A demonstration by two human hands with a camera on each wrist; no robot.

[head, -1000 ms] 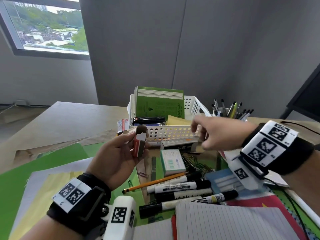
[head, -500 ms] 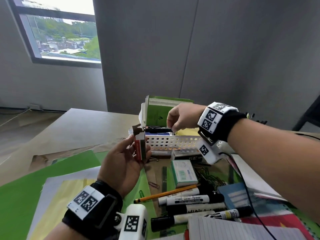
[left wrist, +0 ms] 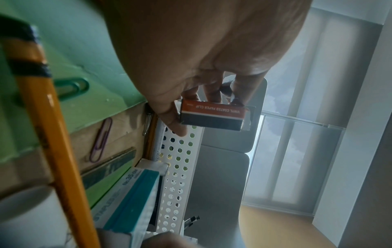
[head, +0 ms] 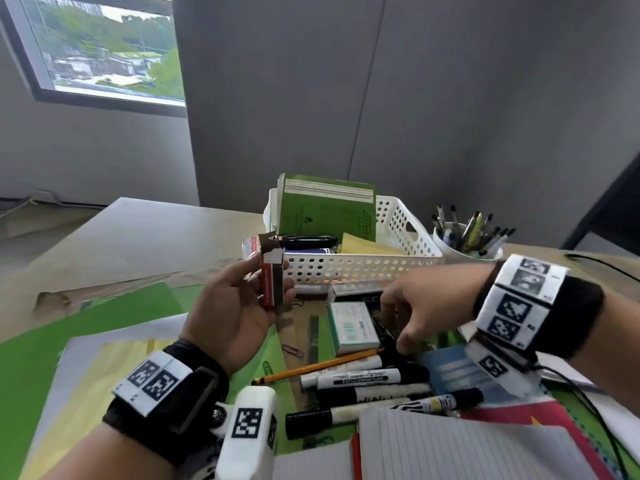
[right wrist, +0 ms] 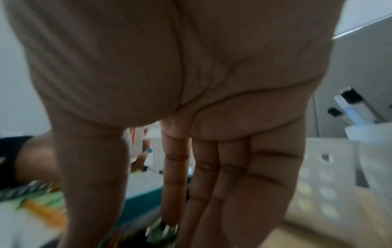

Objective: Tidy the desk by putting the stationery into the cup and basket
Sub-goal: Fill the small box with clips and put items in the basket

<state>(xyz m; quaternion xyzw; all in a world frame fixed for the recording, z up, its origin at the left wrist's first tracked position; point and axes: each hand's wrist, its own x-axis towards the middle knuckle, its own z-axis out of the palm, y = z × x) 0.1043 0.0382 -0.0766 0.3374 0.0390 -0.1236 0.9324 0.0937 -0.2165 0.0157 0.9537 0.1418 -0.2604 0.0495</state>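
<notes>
Cluttered desk [head: 138, 237]: L grip [head: 232, 317] holds clip box [head: 272, 282], R grip [head: 426, 306] slack, empty.

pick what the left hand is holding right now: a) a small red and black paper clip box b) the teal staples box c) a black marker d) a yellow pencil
a: the left hand pinches the small red and black paper clip box upright in front of the white basket, and the left wrist view shows "vinyl coated paper clip" printed on it.
</notes>
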